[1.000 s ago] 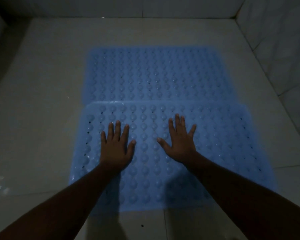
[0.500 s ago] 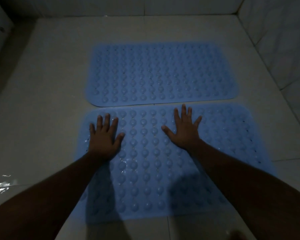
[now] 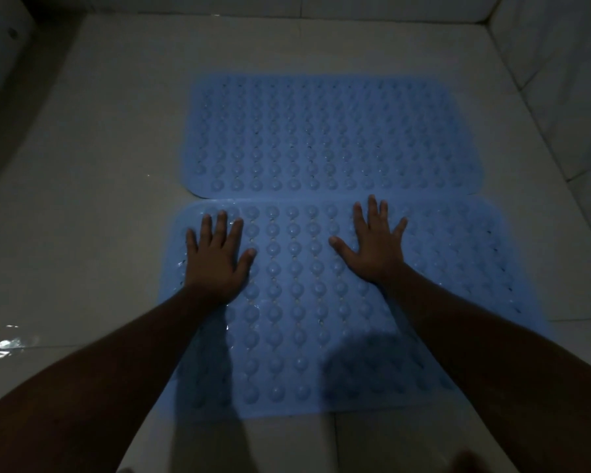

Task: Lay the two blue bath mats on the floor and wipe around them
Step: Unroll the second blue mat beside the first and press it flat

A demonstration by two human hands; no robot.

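Seen from the head camera in a dim tiled bathroom, a person presses both palms flat on the near blue bath mat (image 3: 307, 302), apparently to seat it against the wet floor (image 3: 82, 206). The left hand (image 3: 215, 257) and right hand (image 3: 372, 247) lie released, fingers spread, grasping nothing, near the mat's far edge. The far blue bath mat (image 3: 328, 138) lies flat just beyond, their long edges almost touching. Water glints on the tiles at near left; no wiping cloth is visible.

Head view, steeply down, near floor (image 3: 82, 165)
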